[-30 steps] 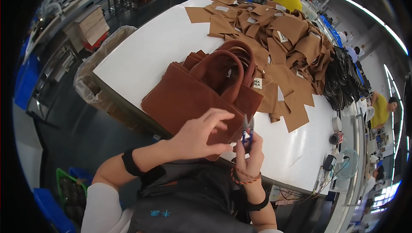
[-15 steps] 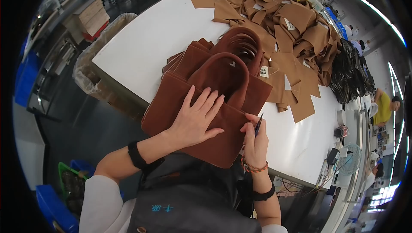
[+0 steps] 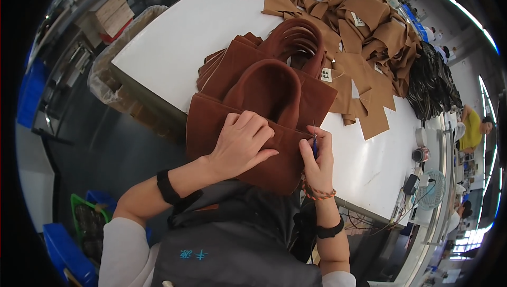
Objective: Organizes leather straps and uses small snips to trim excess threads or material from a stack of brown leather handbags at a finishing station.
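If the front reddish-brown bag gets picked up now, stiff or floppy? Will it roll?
The front bag likely flexes, its panels looking thin and flat. Its handle probably springs back somewhat, as it holds a rounded arch. Rolling seems unlikely: the body lies flat.

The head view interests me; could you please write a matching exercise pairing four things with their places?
1. front reddish-brown leather bag with looped handle
2. small blue-handled metal snips
3. heap of flat tan pieces
4. bundle of long black strips

A. on the white table, far side
B. in the right hand
C. immediately right of the heap
D. beneath the left hand

Pairs: 1-D; 2-B; 3-A; 4-C
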The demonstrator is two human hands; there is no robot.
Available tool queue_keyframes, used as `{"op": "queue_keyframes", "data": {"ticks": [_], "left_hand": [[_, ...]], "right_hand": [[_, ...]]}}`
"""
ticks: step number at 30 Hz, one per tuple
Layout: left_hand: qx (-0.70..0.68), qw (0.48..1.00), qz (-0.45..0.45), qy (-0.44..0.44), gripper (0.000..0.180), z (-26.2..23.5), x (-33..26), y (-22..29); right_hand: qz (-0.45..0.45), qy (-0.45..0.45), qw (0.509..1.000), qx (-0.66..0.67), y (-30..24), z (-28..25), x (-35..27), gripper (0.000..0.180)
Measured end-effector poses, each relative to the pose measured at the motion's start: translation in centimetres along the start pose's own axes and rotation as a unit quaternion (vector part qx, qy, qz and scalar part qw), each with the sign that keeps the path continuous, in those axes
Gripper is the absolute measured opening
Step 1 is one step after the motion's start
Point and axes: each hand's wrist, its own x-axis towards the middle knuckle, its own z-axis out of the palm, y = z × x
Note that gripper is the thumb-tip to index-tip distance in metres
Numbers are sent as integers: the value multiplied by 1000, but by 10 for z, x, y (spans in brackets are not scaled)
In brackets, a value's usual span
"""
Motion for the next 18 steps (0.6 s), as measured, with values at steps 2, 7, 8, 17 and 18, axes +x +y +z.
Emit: {"op": "queue_keyframes", "data": {"ticks": [2,7,8,17,18], "left_hand": [[-47,997,-37,-39,31,1,2,3],[-92,993,-49,-52,22,5,7,7],[-93,994,-35,-50,21,6,7,8],[-371,894,-249,-45,17,10,11,12],[-371,893,-249,-46,17,10,12,10]], "right_hand": [[-15,5,999,37,3,-3,-3,30],[-21,28,999,25,-2,-13,-13,27],[-21,29,999,25,-4,-16,-14,27],[-137,28,981,-132,-5,-23,-11,24],[-136,28,981,-132,-4,-24,-11,24]]}}
